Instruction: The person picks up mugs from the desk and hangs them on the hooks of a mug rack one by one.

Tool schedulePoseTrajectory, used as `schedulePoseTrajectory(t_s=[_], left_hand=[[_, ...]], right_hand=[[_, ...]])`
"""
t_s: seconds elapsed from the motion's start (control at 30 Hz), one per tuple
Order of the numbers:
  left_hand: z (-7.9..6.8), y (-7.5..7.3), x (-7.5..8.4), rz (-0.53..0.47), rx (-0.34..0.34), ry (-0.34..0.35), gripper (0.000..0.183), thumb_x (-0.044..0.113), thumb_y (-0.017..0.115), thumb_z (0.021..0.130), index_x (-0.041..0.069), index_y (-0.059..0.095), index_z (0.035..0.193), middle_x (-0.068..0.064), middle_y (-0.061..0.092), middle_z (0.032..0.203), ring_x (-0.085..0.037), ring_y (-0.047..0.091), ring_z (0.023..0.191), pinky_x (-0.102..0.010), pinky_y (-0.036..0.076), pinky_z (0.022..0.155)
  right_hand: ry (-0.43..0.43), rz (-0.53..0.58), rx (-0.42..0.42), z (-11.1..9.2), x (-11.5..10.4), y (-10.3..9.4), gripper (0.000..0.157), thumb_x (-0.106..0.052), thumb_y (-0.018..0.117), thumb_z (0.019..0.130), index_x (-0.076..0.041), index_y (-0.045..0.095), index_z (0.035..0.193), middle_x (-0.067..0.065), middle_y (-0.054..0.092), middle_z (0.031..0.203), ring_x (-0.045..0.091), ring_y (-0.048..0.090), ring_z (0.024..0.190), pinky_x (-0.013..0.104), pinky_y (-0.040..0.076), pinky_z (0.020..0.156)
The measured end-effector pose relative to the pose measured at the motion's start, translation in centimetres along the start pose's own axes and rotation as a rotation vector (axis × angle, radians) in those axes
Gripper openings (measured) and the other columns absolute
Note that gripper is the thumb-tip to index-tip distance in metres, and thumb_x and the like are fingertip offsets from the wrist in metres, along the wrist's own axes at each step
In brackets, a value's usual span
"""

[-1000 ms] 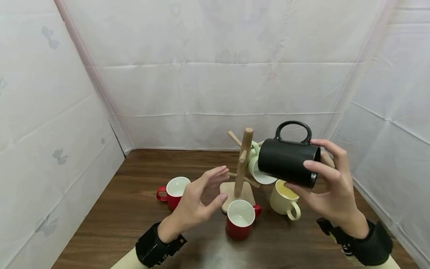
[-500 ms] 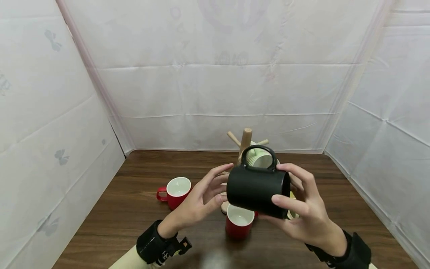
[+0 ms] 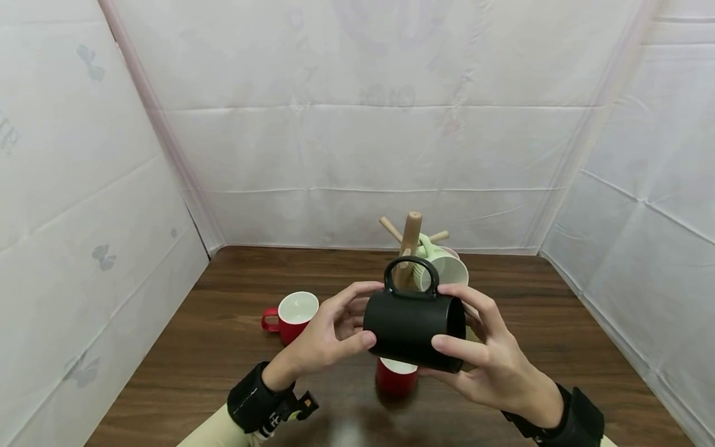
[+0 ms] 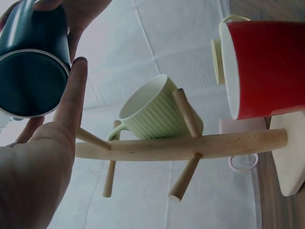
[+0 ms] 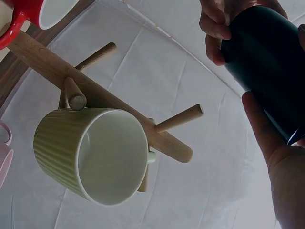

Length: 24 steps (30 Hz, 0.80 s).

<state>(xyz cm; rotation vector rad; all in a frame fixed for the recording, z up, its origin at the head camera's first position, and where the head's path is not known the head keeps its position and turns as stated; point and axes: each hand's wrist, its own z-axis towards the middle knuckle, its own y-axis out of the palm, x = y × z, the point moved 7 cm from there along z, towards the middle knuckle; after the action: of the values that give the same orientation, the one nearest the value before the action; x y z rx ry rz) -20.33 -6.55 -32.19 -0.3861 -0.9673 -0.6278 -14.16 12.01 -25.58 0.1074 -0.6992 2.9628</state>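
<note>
A black mug (image 3: 410,329) lies on its side in the air between both hands, its handle pointing up. My right hand (image 3: 491,360) grips its right end, thumb on the near side. At the left end, my left hand (image 3: 326,338) holds it with the thumb in front and fingers behind. Just beyond is a wooden mug tree (image 3: 411,233), its lower part hidden by the black mug. A ribbed light green mug (image 5: 90,155) hangs tilted from one of its pegs. Several pegs (image 4: 186,176) carry nothing.
A red mug (image 3: 296,320) stands at the left on the wooden table (image 3: 184,372). Another red mug (image 3: 396,380) stands in front of the tree, partly covered by the black mug. A pink mug (image 5: 4,157) sits behind the tree. White sheeting (image 3: 357,149) encloses the back and sides.
My right hand has brought the black mug left and down from the right side to the left hand. The left hand has stayed nearly in place and now holds its left end.
</note>
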Motion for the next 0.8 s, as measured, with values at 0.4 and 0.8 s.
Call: schedulePoseTrajectory(t_s=[0.4,0.8], left_hand=[[-0.5,-0.8,-0.8,0.008,0.133,0.068,0.056,0.004,0.065,0.09,0.0,0.043,0.141,-0.026,0.06,0.125,-0.036,0.065,0.107,-0.044,0.055,0.084],[-0.7,-1.4,-2.0,0.004,0.198,0.066,0.055,0.005,0.065,0.09,0.001,0.043,0.14,-0.025,0.063,0.121,-0.038,0.065,0.106,-0.043,0.055,0.086]], right_hand=[[0.112,-0.191,-0.173,-0.6,1.3,0.2,0.025,-0.039,0.071,0.087,-0.016,0.065,0.096,0.033,0.046,0.129,0.037,0.052,0.113,0.032,0.052,0.086],[0.246,-0.038,-0.189,-0.9,2.4,-0.5,0.069,-0.039,0.082,0.077,-0.004,0.053,0.128,0.037,0.036,0.14,0.034,0.058,0.111,0.026,0.047,0.096]])
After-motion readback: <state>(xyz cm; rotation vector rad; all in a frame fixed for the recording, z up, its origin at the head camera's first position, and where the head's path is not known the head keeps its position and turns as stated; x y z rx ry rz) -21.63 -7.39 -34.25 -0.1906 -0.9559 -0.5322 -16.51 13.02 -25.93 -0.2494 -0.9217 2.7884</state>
